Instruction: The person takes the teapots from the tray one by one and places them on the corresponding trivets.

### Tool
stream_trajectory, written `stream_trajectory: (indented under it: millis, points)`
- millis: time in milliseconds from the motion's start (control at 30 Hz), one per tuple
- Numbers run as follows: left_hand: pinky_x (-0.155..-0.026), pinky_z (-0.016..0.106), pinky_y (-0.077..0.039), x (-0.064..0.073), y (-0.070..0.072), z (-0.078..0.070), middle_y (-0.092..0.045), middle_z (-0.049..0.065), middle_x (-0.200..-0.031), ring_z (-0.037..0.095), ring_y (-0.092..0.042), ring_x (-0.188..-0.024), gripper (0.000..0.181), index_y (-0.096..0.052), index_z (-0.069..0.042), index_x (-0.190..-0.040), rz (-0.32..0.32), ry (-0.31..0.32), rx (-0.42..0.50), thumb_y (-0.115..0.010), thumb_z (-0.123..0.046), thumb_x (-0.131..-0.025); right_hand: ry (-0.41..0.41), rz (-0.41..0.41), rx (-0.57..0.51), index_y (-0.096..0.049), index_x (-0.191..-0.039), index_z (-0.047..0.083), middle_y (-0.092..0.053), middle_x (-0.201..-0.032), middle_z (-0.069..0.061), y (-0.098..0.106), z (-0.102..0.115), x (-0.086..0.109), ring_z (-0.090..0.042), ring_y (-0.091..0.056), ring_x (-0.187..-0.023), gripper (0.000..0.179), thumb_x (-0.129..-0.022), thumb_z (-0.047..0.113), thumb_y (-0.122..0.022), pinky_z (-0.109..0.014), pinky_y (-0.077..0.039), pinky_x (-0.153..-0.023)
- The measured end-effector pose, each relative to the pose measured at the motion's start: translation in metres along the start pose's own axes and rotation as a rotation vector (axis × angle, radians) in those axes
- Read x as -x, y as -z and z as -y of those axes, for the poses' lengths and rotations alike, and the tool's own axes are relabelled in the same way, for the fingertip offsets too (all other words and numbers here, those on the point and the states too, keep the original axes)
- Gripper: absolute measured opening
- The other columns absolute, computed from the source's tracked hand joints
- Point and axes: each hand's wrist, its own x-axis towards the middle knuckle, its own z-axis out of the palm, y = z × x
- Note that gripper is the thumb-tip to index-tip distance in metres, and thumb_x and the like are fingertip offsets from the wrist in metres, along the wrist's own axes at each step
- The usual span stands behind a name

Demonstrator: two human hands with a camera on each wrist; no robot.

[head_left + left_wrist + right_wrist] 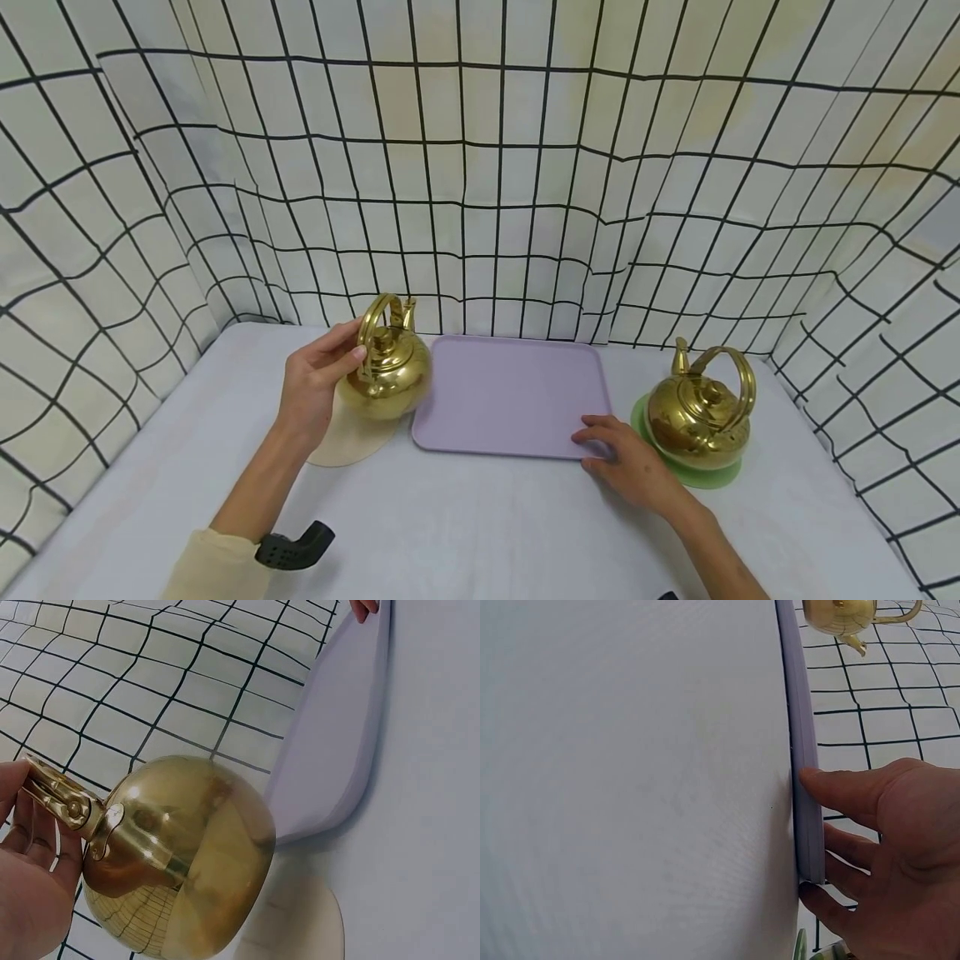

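Note:
My left hand (pixel 311 387) holds a shiny brass kettle (pixel 390 387) by its arched handle, thumb on the near side. In the left wrist view the kettle's round body (pixel 180 855) hangs over a beige round mat (pixel 296 922), beside the lilac tray's left end. The kettle's spout points away toward the back. At the near right corner of the lilac tray (pixel 510 396) is my right hand (pixel 630 462), its fingers spread over the tray. In the right wrist view the thumb (pixel 832 787) touches the tray's front wall.
A second brass kettle (pixel 697 421) stands on a green round mat (pixel 708 478) to the right of the tray, its spout toward the back. White cloth with a black grid (pixel 480 175) walls the back and both sides of the white table (pixel 480 525).

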Motion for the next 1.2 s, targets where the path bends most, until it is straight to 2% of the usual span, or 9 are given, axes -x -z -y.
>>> stream_trajectory:
  millis: [333,567,933,1200]
  points:
    - [-0.095,0.015,-0.053,0.005,0.009,0.0,-0.077,-0.01,-0.114,0.005,-0.069,-0.108,0.041,-0.061,0.004,-0.139,-0.035,-0.01,0.022,-0.065,0.001,-0.098,-0.002,-0.003,-0.001,-0.074,-0.12,0.015,-0.06,-0.148,-0.016,-0.001,0.001,0.0,-0.045,-0.05,-0.143,0.028,-0.093,0.008,-0.075,-0.063,-0.04,-0.118]
    - [-0.095,0.015,-0.053,0.008,0.017,0.001,-0.077,-0.011,-0.11,0.004,-0.069,-0.104,0.038,-0.068,-0.005,-0.136,-0.063,0.005,0.047,-0.064,0.003,-0.098,-0.002,-0.002,0.005,-0.075,-0.12,0.014,-0.06,-0.147,-0.016,-0.002,0.0,0.0,-0.045,-0.051,-0.142,0.029,-0.092,0.008,-0.076,-0.063,-0.04,-0.117]
    - [-0.093,0.016,-0.053,0.012,0.026,0.0,-0.077,-0.009,-0.107,0.006,-0.068,-0.101,0.038,-0.072,-0.01,-0.13,-0.117,-0.007,0.096,-0.06,0.007,-0.098,-0.02,0.005,0.0,-0.074,-0.121,0.016,-0.059,-0.15,-0.015,0.0,0.001,0.001,-0.045,-0.049,-0.144,0.028,-0.093,0.009,-0.075,-0.063,-0.039,-0.118]
    - [-0.093,0.019,-0.052,0.013,0.03,0.003,-0.078,-0.007,-0.107,0.008,-0.067,-0.1,0.037,-0.072,-0.007,-0.131,-0.12,-0.01,0.099,-0.058,0.006,-0.099,-0.024,0.008,-0.003,-0.074,-0.121,0.017,-0.059,-0.15,-0.015,0.0,0.0,0.001,-0.045,-0.049,-0.144,0.029,-0.093,0.009,-0.075,-0.063,-0.039,-0.118]
